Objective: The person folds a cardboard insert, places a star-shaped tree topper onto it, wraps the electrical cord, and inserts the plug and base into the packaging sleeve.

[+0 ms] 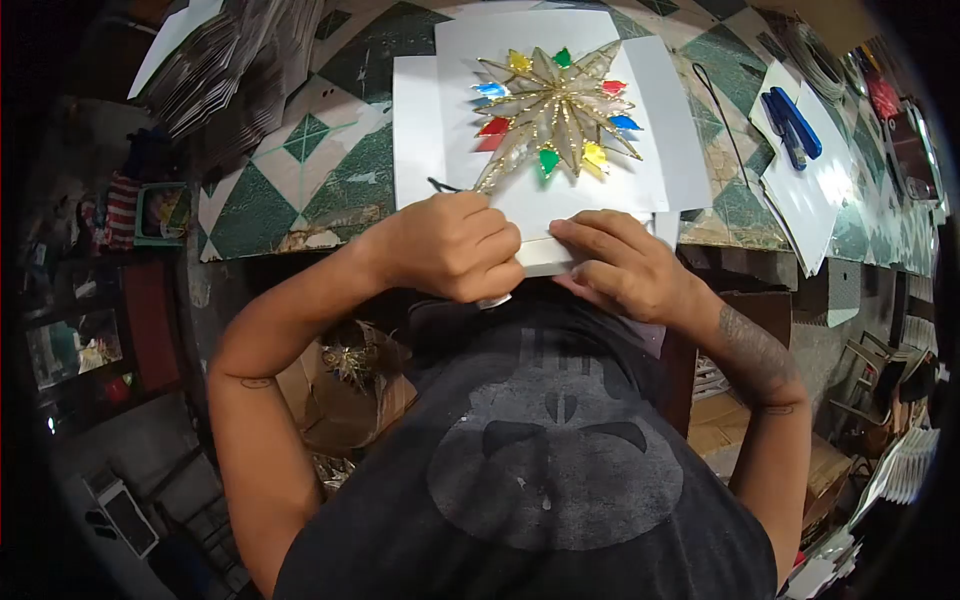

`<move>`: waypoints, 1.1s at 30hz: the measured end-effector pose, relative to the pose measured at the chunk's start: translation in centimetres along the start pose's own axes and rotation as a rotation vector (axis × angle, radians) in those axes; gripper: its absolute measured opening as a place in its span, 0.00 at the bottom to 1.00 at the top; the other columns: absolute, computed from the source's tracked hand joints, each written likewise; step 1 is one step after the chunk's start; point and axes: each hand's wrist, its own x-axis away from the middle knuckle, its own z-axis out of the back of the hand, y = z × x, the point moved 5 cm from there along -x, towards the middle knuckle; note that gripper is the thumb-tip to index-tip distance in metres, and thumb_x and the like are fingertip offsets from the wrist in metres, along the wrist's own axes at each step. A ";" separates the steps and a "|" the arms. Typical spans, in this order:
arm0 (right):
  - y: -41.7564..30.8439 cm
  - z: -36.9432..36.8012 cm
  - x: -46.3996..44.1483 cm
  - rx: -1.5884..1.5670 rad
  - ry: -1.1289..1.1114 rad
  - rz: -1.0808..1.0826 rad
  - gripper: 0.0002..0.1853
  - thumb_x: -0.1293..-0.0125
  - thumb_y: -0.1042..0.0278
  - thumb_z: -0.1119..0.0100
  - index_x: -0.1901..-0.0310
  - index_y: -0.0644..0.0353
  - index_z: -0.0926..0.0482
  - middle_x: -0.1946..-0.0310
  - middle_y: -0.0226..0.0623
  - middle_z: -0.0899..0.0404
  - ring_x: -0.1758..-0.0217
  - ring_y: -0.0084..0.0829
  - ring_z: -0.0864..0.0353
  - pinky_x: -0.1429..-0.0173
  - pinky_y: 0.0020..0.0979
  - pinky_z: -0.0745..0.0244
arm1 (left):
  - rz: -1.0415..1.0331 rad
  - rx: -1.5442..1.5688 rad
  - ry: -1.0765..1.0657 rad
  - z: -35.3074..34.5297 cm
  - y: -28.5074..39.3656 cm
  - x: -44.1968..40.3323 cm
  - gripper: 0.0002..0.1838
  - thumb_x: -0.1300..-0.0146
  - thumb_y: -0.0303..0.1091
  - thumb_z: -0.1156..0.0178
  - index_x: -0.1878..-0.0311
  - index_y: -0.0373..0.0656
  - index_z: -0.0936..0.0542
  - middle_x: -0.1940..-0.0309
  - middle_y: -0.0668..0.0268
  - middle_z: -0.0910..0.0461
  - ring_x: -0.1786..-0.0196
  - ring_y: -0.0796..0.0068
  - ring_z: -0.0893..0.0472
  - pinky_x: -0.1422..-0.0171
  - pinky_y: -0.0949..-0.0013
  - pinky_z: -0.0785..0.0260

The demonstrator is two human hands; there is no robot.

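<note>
A gold star ornament [556,98] with red, blue, green and yellow foil tips lies on a white cardboard sheet [460,35]. At the sheet's near edge, a folded white cardboard flap [545,256] stretches between my hands. My left hand [464,246] is curled into a fist at the flap's left end, and a bit of white shows beneath it. My right hand [622,262] pinches the flap's right end, fingers above and thumb nearer my body. A short dark wire end [441,185] sticks out beside my left hand.
A blue stapler [793,127] rests on white paper at the right. A thin black cord [722,120] runs along the green-and-white tiled tabletop [340,150]. Stacked cardboard sheets [240,70] stand at back left. Below the table edge is an open carton [350,400] holding gold ornaments.
</note>
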 end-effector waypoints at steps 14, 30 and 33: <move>0.4 -0.7 0.0 -0.294 0.060 -0.264 0.21 0.41 0.76 0.26 0.48 0.57 0.24 0.41 0.45 0.18 0.41 0.44 0.18 0.39 0.38 0.19 | 0.323 -0.109 -0.015 -1.1 2.2 1.4 0.13 0.38 0.41 0.35 0.69 0.49 0.29 0.72 0.68 0.31 0.74 0.72 0.33 0.68 0.67 0.39; 0.4 -3.0 -0.8 -0.269 0.325 -0.475 0.21 0.44 0.79 0.23 0.56 0.57 0.27 0.42 0.44 0.16 0.43 0.40 0.17 0.42 0.37 0.21 | 0.734 -0.396 -0.238 -3.8 2.2 3.3 0.31 0.27 0.67 0.44 0.64 0.43 0.28 0.70 0.65 0.31 0.74 0.69 0.31 0.70 0.66 0.36; 0.5 -2.2 -1.6 -0.164 0.313 -0.405 0.16 0.42 0.76 0.24 0.56 0.58 0.23 0.43 0.44 0.16 0.45 0.41 0.17 0.41 0.39 0.23 | 0.612 -0.337 -0.171 -3.2 1.3 3.3 0.31 0.25 0.66 0.45 0.64 0.42 0.27 0.72 0.66 0.31 0.76 0.70 0.31 0.72 0.66 0.37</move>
